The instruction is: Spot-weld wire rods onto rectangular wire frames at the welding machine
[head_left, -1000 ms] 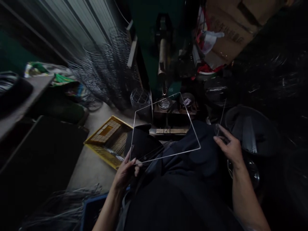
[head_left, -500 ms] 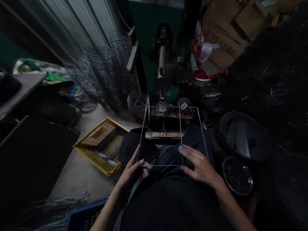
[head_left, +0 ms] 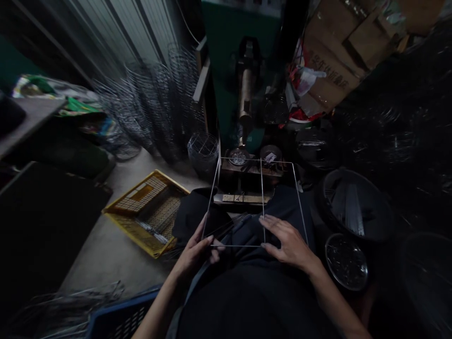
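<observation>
A thin rectangular wire frame [head_left: 241,246] with a crosswise wire [head_left: 262,197] inside it is held above my lap. My left hand [head_left: 199,245] is closed on its near left corner, thumb on top. My right hand [head_left: 286,240] is at the crosswise wire near its lower end, thumb and fingers around it. The far side of the frame lies in front of a machine's work ledge [head_left: 235,168]. A small dish of shiny bits [head_left: 238,157] and a dish with a pale scrap [head_left: 271,154] sit on that ledge.
A green machine with a metal arm [head_left: 245,94] stands ahead. On the left are a yellow crate [head_left: 132,233] holding wires and stacked wire baskets [head_left: 203,148]. A black tub [head_left: 377,207] and a bowl of small parts [head_left: 346,261] stand right. A blue crate [head_left: 106,322] is lower left.
The crosswise wire has shifted slightly left within the frame, with my right hand moving along. My left hand keeps its hold. The whole view has turned a little.
</observation>
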The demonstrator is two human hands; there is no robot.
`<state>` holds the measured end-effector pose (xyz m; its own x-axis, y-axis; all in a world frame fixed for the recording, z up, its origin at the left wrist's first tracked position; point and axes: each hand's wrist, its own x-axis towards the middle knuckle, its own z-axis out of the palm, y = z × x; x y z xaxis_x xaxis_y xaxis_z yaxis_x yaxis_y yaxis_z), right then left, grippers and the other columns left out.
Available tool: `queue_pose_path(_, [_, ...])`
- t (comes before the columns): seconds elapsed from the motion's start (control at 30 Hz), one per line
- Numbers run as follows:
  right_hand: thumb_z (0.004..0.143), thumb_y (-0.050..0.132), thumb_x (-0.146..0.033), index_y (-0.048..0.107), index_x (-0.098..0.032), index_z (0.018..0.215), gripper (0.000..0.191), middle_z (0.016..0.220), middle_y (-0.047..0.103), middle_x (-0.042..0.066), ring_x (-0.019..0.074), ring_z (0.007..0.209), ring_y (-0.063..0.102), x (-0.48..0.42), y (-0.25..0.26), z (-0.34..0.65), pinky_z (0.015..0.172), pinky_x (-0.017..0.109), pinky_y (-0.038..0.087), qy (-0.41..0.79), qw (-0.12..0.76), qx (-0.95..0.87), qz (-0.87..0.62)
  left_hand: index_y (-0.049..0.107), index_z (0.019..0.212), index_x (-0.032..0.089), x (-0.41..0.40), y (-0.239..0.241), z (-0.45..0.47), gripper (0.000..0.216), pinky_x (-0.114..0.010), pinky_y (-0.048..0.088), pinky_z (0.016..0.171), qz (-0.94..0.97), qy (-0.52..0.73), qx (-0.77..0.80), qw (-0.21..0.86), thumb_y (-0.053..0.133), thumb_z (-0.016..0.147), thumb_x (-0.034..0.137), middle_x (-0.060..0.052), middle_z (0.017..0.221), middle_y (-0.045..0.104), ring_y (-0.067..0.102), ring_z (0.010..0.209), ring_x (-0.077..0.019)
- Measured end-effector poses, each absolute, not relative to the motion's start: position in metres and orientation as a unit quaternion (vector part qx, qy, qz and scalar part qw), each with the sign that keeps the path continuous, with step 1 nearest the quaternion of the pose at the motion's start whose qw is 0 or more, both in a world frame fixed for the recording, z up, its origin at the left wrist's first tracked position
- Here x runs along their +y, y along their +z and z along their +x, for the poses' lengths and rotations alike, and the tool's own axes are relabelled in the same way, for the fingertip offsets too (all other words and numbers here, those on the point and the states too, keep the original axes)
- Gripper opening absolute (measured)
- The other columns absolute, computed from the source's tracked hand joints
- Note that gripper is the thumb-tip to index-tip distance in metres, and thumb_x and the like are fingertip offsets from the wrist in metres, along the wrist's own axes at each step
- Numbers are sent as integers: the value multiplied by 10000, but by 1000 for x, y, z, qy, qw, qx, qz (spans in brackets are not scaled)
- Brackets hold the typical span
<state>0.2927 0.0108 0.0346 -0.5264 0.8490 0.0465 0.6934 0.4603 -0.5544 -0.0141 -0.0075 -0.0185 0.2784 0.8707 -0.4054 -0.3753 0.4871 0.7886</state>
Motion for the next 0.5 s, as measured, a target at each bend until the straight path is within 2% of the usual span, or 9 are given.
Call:
queue_pose_path(0.3, [860,658,-332,500,-218,1433,605,1399,567,111,288,1316,508,12,35,304,1068,490,450,207,178,-805,-526,-99,1556,229,-8,-21,-13,1014,-242,468,462,275,434,426,744,649,873,280,-108,768,733,627,491,-176])
queue_pose_path(0.5, [860,656,-305,425,-260,1486,669,1469,499,71,248,1363,456,11,42,287,1125,442,405,329,200,-803,-454,-97,1558,245,-10,-33,-12,969,-252,488,485,275,425,408,760,615,901,270,-111,791,731,640,518,-177])
